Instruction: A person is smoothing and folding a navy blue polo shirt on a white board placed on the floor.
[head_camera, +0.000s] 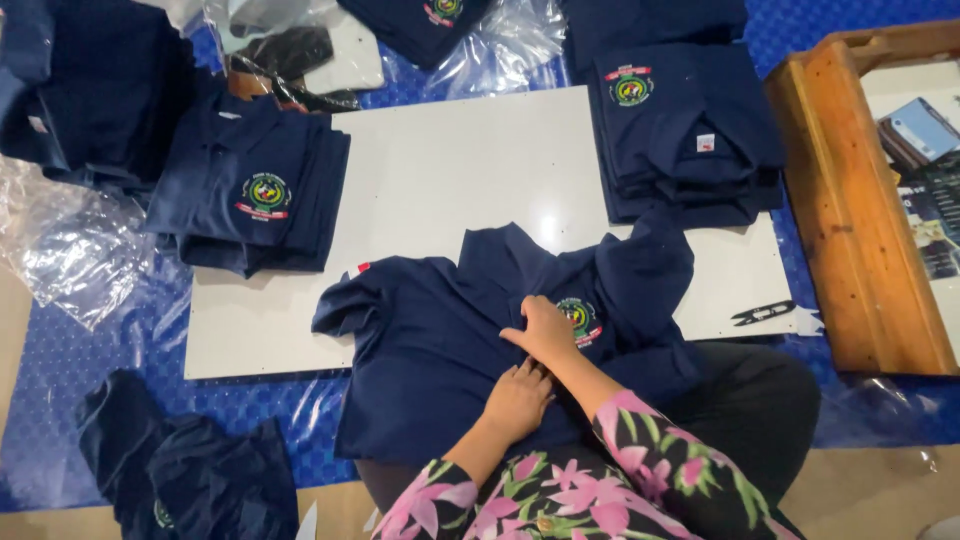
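Observation:
A navy polo shirt (430, 350) lies spread front-up on a white board (450, 170), its collar toward the far side and a round embroidered crest (580, 318) on the chest. My right hand (545, 330) sits just left of the crest, fingers curled and pinching the fabric at the button placket. My left hand (517, 395) lies just below it, fingers stretched flat on the shirt front and pointing up at the right hand. Both forearms wear pink floral sleeves.
Folded navy shirts are stacked at the left (250, 195) and at the back right (685, 130). Small black thread snips (762, 313) lie on the board's right edge. A wooden frame (850, 200) stands to the right. Clear plastic bags (70, 240) and a crumpled navy shirt (180, 470) lie at the left.

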